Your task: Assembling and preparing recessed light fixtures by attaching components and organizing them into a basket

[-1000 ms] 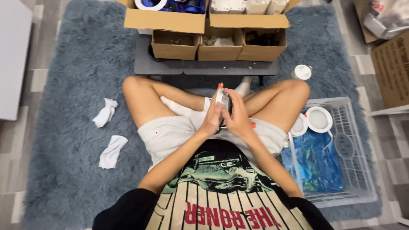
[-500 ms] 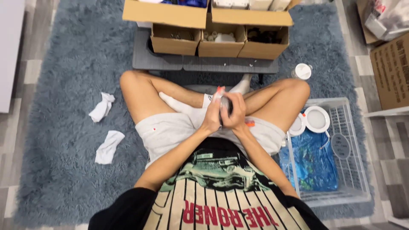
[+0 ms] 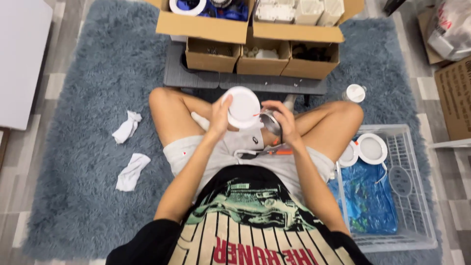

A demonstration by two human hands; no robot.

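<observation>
I sit cross-legged on a blue shaggy rug point(image 3: 93, 122). My left hand point(image 3: 220, 114) holds a round white disc-shaped lamp fitting point(image 3: 243, 106) by its left rim, its flat face turned up toward me. My right hand point(image 3: 280, 119) grips the fitting's right side, where a shiny metal spring clip point(image 3: 271, 122) and an orange wire point(image 3: 279, 151) hang below it. Both hands are raised above my lap, between my knees.
Open cardboard boxes point(image 3: 262, 56) of small parts stand on a grey board ahead. A clear plastic crate point(image 3: 392, 196) at my right holds a blue bag and two round white fittings point(image 3: 371, 148). Another white fitting point(image 3: 355, 92) lies beyond my right knee. Two crumpled white cloths point(image 3: 128, 147) lie to the left.
The fitting was held edge-on and low between both hands; now it is lifted and turned so its flat white face points up. The camera has moved closer.
</observation>
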